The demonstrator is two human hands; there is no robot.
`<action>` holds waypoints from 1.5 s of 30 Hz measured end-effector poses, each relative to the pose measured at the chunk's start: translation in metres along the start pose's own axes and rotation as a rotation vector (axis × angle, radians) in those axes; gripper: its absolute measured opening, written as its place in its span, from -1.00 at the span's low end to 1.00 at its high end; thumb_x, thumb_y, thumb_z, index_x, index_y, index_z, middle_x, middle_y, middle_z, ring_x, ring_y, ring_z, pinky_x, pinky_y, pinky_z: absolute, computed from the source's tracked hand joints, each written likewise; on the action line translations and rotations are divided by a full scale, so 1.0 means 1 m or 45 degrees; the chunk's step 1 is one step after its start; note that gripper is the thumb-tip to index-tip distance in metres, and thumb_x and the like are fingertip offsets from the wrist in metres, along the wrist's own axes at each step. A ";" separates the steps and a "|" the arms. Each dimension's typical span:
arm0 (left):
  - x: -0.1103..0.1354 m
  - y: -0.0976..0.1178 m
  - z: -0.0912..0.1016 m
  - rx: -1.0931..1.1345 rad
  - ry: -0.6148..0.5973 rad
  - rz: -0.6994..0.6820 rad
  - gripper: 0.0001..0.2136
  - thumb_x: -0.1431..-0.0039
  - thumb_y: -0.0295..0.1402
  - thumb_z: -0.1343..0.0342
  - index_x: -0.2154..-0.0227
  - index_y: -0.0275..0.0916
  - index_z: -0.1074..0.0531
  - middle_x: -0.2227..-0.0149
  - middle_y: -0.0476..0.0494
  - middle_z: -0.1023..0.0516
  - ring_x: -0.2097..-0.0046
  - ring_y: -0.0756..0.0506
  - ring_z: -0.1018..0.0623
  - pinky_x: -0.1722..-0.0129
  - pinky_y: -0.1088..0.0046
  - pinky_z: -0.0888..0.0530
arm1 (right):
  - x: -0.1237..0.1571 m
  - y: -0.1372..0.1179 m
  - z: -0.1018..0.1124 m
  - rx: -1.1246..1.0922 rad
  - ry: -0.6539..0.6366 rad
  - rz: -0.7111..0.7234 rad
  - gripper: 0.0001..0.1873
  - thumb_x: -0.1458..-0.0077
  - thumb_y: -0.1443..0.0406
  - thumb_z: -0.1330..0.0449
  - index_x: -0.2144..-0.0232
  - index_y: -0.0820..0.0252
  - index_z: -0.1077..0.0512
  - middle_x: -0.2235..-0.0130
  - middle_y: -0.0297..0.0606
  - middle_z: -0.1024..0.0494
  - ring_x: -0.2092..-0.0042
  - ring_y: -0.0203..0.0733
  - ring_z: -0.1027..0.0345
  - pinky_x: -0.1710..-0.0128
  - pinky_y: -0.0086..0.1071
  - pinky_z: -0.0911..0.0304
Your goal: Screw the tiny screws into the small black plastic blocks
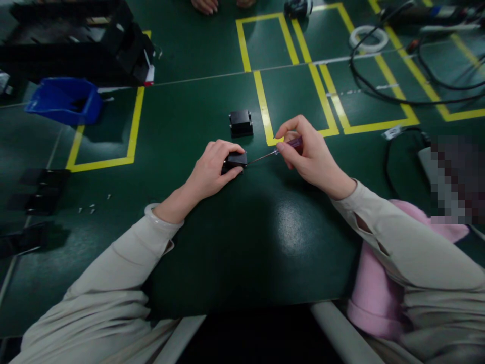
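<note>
Just nearer me than the second box (pixel 241 123), my left hand (pixel 210 166) clamps a black box (pixel 238 158), seemingly steadying it against the screwdriver (pixel 295 145) gripped in my right hand (pixel 312 154).

Smooth plastic-looking blocks (pixel 238 160), metal screwdriver shaft (pixel 262 157), glossy green tabletop (pixel 291 227), matt cloth sleeves (pixel 117 258).

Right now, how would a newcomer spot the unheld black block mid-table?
On the green table, find the left hand holding a black block. Just beyond sits the second block, left of a yellow-taped rectangle. Unlike its held neighbour, no hand touches it.
</note>
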State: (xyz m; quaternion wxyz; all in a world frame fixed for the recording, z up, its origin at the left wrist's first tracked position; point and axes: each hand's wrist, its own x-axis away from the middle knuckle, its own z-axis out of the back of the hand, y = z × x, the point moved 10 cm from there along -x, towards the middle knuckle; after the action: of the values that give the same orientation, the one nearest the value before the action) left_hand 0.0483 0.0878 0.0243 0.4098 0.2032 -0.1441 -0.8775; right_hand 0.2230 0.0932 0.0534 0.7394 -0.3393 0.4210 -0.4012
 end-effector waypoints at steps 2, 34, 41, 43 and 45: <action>0.000 -0.001 0.000 0.001 -0.010 0.014 -0.71 -0.33 -0.29 -0.08 -0.06 -0.22 -0.34 -0.09 -0.22 -0.48 -0.11 -0.25 -0.43 -0.10 0.16 -0.37 | 0.000 0.001 -0.002 -0.019 -0.017 -0.011 -0.92 -0.32 0.23 -0.15 0.19 0.08 -0.31 0.51 -0.49 -0.23 0.53 -0.36 -0.17 0.54 -0.38 -0.07; 0.000 -0.001 0.000 0.000 0.004 0.008 -0.70 -0.32 -0.29 -0.08 -0.07 -0.23 -0.35 -0.08 -0.22 -0.48 -0.09 -0.24 -0.44 -0.09 0.16 -0.36 | -0.001 -0.001 -0.001 0.000 -0.021 -0.023 -0.94 -0.28 0.32 -0.15 0.23 0.09 -0.30 0.51 -0.49 -0.27 0.51 -0.36 -0.18 0.48 -0.36 -0.10; 0.000 0.000 0.000 0.010 -0.010 0.017 -0.71 -0.32 -0.29 -0.07 -0.06 -0.21 -0.35 -0.09 -0.23 -0.49 -0.10 -0.25 -0.43 -0.10 0.15 -0.36 | 0.000 0.003 -0.002 -0.036 -0.017 -0.072 -0.90 -0.31 0.22 -0.14 0.27 0.06 -0.29 0.52 -0.49 -0.27 0.55 -0.36 -0.16 0.51 -0.35 -0.08; 0.000 -0.001 0.000 0.011 -0.018 0.031 -0.71 -0.32 -0.29 -0.07 -0.06 -0.20 -0.35 -0.09 -0.23 -0.48 -0.10 -0.25 -0.43 -0.10 0.13 -0.35 | 0.000 0.005 -0.001 -0.027 -0.007 -0.090 -0.87 -0.32 0.21 -0.14 0.30 0.06 -0.29 0.53 -0.49 -0.27 0.56 -0.36 -0.15 0.53 -0.36 -0.06; 0.000 -0.001 0.000 0.012 -0.019 0.039 -0.70 -0.32 -0.28 -0.07 -0.06 -0.20 -0.35 -0.09 -0.22 -0.48 -0.11 -0.26 -0.43 -0.10 0.13 -0.35 | -0.001 0.005 0.000 -0.017 0.003 -0.088 -0.87 -0.30 0.23 -0.15 0.32 0.06 -0.30 0.53 -0.48 -0.27 0.55 -0.36 -0.15 0.53 -0.37 -0.05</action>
State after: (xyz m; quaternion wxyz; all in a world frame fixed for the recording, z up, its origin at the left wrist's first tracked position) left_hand 0.0476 0.0889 0.0236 0.4211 0.1962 -0.1545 -0.8720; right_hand 0.2241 0.0964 0.0490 0.7224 -0.3580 0.4125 -0.4240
